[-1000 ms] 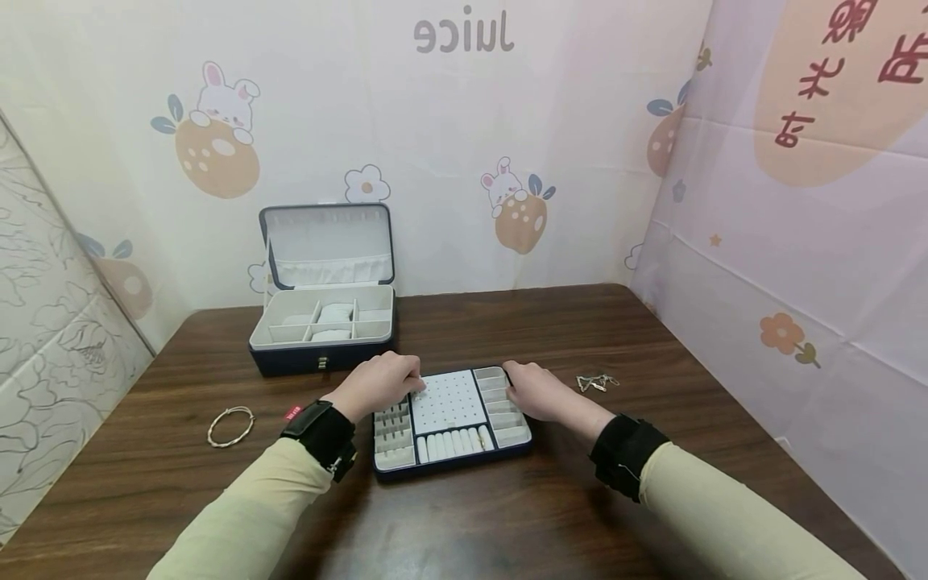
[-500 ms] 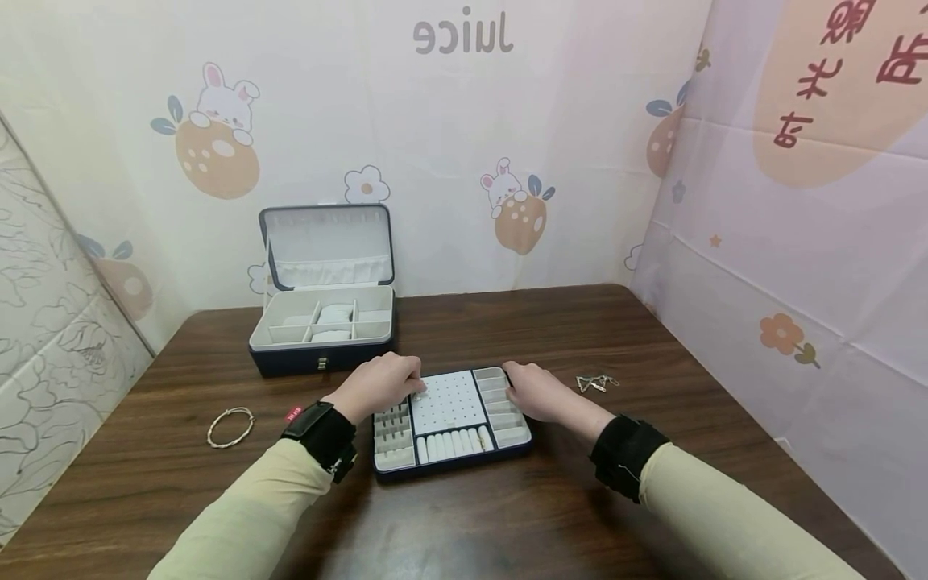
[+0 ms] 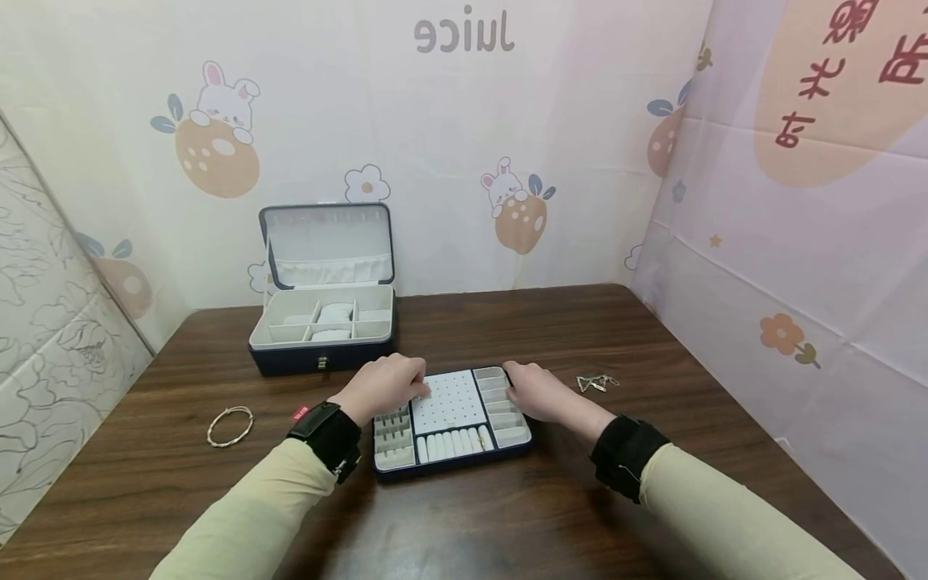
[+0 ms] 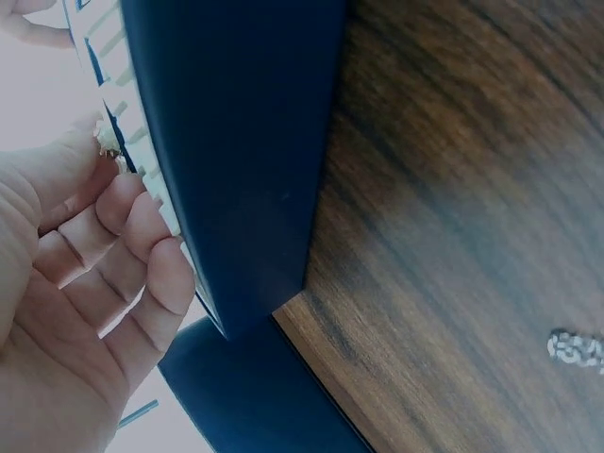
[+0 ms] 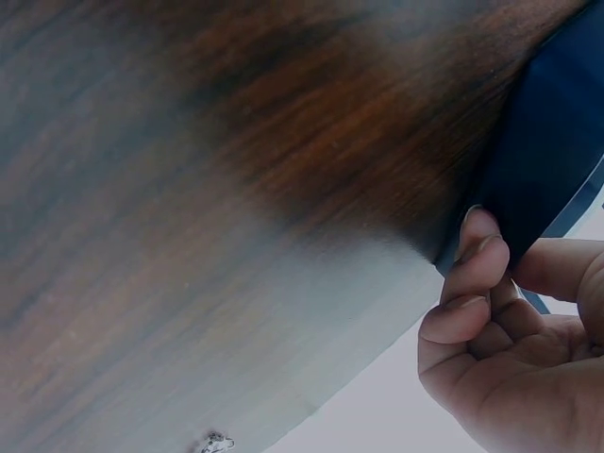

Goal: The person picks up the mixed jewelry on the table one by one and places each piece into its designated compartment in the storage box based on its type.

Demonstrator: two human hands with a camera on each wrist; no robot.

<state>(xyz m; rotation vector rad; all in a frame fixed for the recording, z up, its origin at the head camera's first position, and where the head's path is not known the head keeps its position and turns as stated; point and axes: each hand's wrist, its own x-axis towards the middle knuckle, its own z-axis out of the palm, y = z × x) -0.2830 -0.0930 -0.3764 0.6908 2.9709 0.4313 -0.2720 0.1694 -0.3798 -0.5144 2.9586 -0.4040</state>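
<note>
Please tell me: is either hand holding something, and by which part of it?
The right hand holds the navy tray by its far right corner. The left hand seems to pinch a small shiny piece, its held part unclear.

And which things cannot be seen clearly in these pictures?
Head: far left corner of the tray, covered by the left hand.
Left wrist: shape of the gold piece, too small, blurred.
Left wrist: silvery piece, cut by the right edge.
Right wrist: silvery chain, cut by the bottom edge.
</note>
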